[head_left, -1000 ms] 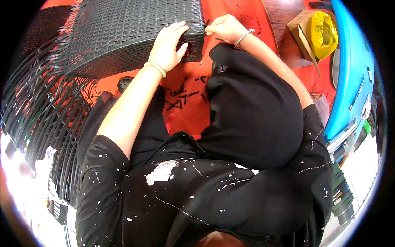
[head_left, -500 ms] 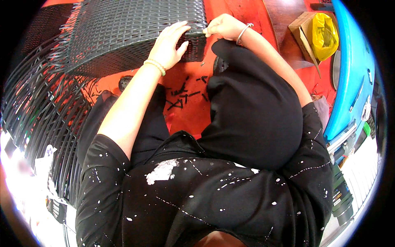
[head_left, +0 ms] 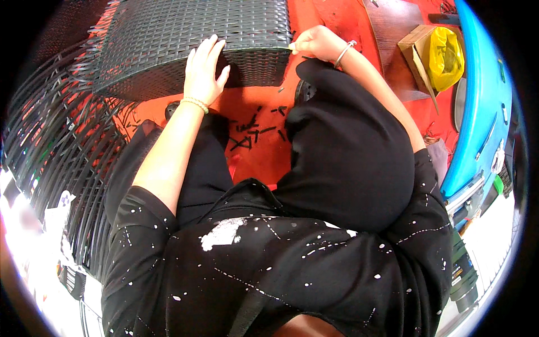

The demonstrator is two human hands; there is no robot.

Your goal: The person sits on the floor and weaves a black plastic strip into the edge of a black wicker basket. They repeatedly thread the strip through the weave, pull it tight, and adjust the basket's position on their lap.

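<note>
A black woven wicker piece point(head_left: 185, 39) lies on the red floor point(head_left: 255, 163) in front of me. My left hand point(head_left: 203, 70) rests flat on its near edge, fingers spread apart. My right hand point(head_left: 316, 43) is at the piece's right corner with fingers curled; whether it grips a strand or a small tool is too small to tell. Short black strand offcuts point(head_left: 255, 129) lie scattered on the floor between my knees.
Loose black wicker strands point(head_left: 53, 146) fan out at the left. A cardboard box with a yellow bag point(head_left: 441, 56) sits at the upper right beside a blue curved object point(head_left: 483, 106). My black trousers fill the middle.
My left hand has slid left and down along the wicker edge. My right hand has pulled slightly away from the corner to the right.
</note>
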